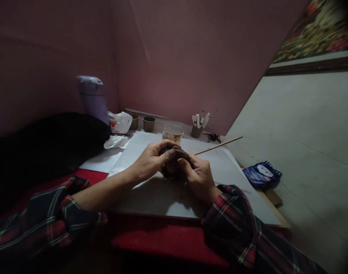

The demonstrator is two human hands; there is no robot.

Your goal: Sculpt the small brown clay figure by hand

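Observation:
Both hands meet over a pale board and hold one dark brown lump of clay. My left hand curls over the lump's top and left side, fingers closed on it. My right hand cups it from the right, and a thin wooden stick runs from this hand up to the right. Much of the lump is hidden by my fingers.
A clear cup with brownish water stands just behind the hands. Further back are two small cups, a pot of tools, a purple flask and crumpled tissue. A blue packet lies at the right.

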